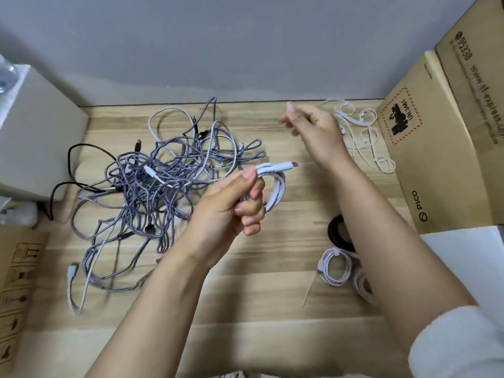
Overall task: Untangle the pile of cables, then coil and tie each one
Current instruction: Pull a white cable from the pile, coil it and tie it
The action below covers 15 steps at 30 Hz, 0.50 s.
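Left hand grips coiled white cable; right hand raised, fingers curled, pinch unclear to me. Tangled cables left, bare table between.

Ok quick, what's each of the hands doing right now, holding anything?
Left hand: grips the coiled white cable.
Right hand: raised near the white ties, fingers loosely curled and blurred; whether it pinches a tie cannot be told.
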Each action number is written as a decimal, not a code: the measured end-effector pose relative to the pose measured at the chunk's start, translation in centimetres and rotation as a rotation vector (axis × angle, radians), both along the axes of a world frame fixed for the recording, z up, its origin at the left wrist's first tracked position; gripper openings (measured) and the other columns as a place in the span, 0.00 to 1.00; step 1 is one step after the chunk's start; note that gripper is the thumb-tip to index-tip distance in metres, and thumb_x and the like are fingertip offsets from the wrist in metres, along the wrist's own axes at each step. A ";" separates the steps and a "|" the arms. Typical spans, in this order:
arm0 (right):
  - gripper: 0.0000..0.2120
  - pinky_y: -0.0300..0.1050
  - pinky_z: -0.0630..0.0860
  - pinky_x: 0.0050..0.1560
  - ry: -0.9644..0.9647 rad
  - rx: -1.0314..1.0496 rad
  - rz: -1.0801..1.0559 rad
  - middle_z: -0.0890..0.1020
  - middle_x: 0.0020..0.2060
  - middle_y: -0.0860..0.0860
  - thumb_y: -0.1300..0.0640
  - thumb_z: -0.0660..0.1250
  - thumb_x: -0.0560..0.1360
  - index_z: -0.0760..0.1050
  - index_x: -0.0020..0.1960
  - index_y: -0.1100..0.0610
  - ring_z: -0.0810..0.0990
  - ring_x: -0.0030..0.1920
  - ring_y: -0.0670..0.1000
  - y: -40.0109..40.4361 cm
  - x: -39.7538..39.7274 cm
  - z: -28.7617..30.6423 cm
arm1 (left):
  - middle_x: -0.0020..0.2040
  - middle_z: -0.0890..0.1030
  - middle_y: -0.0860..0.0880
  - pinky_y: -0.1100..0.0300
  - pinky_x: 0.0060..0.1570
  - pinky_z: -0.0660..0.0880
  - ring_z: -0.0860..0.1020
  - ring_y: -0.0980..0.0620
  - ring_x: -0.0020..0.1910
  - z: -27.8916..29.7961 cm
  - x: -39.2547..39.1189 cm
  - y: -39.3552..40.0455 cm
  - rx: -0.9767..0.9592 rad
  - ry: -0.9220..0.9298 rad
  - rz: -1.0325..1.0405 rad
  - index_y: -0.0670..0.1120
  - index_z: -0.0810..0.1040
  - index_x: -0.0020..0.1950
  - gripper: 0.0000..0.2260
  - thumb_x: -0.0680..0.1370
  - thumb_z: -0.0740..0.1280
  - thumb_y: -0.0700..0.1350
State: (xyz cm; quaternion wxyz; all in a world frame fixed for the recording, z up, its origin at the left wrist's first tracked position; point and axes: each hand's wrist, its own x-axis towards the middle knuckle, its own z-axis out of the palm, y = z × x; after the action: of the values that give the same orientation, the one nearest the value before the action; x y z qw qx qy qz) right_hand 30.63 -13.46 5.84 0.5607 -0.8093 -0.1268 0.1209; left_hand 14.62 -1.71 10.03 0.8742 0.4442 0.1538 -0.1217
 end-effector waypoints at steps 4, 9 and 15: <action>0.11 0.43 0.67 0.61 0.025 -0.456 -0.238 0.70 0.63 0.53 0.47 0.65 0.74 0.76 0.54 0.48 0.71 0.63 0.52 -1.7 5.6 -5.2 | 0.23 0.59 0.55 0.68 0.21 0.61 0.60 0.57 0.22 -0.8 0.7 0.1 0.008 0.036 0.012 0.47 0.67 0.32 0.13 0.74 0.59 0.51; 0.25 0.49 0.53 0.72 0.170 -0.849 -0.114 0.57 0.74 0.52 0.46 0.60 0.75 0.66 0.70 0.50 0.54 0.74 0.54 -3.4 8.0 -7.7 | 0.23 0.59 0.55 0.68 0.21 0.60 0.60 0.56 0.22 -1.3 1.5 0.4 0.015 0.061 0.041 0.47 0.67 0.32 0.13 0.74 0.60 0.51; 0.25 0.49 0.55 0.70 0.174 -0.911 -0.102 0.62 0.72 0.54 0.47 0.62 0.75 0.68 0.69 0.56 0.57 0.72 0.56 -3.7 7.8 -8.1 | 0.23 0.58 0.54 0.68 0.21 0.58 0.58 0.56 0.23 -1.0 1.3 0.6 0.064 0.091 0.063 0.46 0.66 0.33 0.14 0.76 0.60 0.51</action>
State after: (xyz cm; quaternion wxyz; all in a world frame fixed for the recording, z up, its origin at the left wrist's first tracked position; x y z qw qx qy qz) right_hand 38.48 -17.18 -2.22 0.1619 -0.9651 0.0269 0.2040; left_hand 15.90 -1.14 9.04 0.8550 0.4609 0.2112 -0.1091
